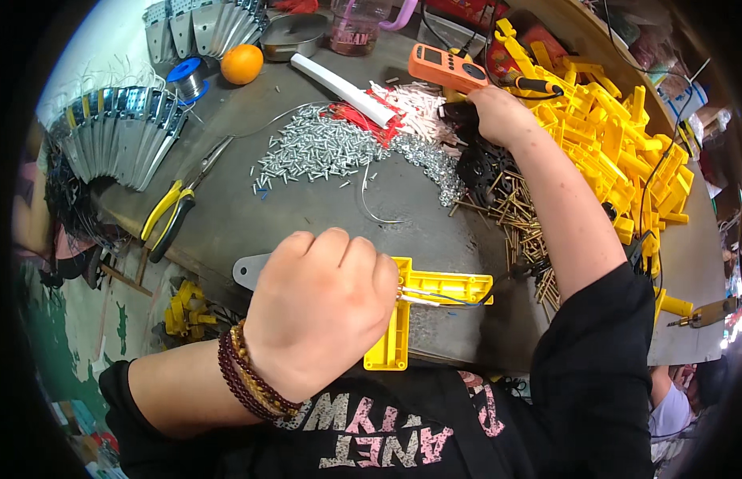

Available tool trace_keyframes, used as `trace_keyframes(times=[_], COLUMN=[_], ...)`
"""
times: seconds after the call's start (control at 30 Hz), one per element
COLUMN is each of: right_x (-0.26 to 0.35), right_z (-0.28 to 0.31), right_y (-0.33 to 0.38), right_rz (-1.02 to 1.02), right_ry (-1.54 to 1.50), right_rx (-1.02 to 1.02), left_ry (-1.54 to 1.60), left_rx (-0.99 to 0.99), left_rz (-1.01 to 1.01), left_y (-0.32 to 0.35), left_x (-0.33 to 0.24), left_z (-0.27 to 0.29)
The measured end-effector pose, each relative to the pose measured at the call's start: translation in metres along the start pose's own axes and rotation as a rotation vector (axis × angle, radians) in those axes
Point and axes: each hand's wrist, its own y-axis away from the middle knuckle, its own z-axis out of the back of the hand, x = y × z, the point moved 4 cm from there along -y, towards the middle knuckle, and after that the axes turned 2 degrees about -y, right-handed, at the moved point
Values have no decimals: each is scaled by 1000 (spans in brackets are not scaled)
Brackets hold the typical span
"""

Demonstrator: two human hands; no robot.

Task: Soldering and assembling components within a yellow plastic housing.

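Note:
My left hand is closed in a fist at the near edge of the table. It grips a yellow plastic handle shell, T-shaped and hollow side up, with thin white and dark wires lying in it. The rounded end of a grey metal plate sticks out on the hand's other side. My right hand reaches far right, over a pile of black plastic parts and just below an orange meter. Its fingertips are hidden among the dark parts, so what they hold does not show.
Silver screws, nuts, white sleeves and long brass screws lie in heaps. Yellow shells pile up at right. Pliers, a solder spool, an orange and fanned metal blades are left.

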Motion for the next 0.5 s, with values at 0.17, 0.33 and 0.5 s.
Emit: trace_keyframes(times=[0.17,0.33,0.5], right_x=[-18,-27,-25], right_z=[-9,-9,-15], right_y=[8,4,14], right_rz=[-174,-7,151], right_ry=[-40,-128,-200], right_rx=[-179,-137,-127], left_ry=[101,568,753], left_rx=[6,-153,-61], left_rz=[4,29,65], left_y=[-2,-9,-14], left_x=[5,19,14], left_z=[-1,-24,-40])
